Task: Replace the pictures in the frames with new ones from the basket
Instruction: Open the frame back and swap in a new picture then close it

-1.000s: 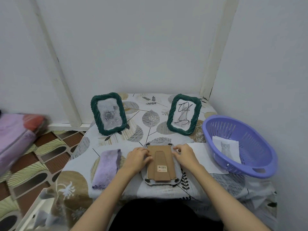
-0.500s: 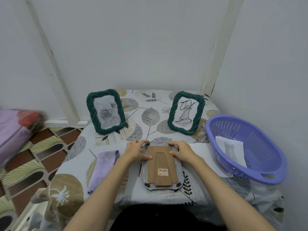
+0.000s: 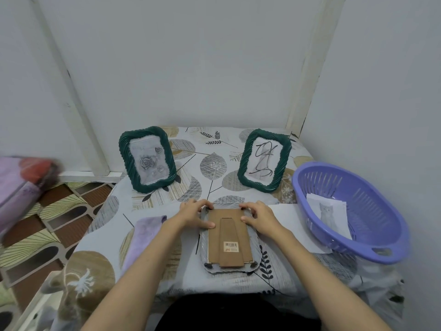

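A grey frame (image 3: pixel 226 237) lies face down on the table in front of me, its brown backing board and stand showing. My left hand (image 3: pixel 193 215) grips its top left corner, thumb on the backing. My right hand (image 3: pixel 259 217) grips the top right corner the same way. Two green frames stand behind it: the left frame (image 3: pixel 146 161) shows a rose picture, the right frame (image 3: pixel 264 160) a black scribble. At the right, the purple basket (image 3: pixel 372 199) holds a cat picture (image 3: pixel 327 215).
A white sheet (image 3: pixel 288 218) lies on the leaf-patterned tablecloth (image 3: pixel 214 168) between the face-down frame and the basket. A folded purple cloth (image 3: pixel 140 242) lies to the left of my left arm. White walls close in behind and to the right; tiled floor is at the left.
Both hands have slid from the middle sides of the backing board up to the frame's top corners. The frame itself has stayed in place.
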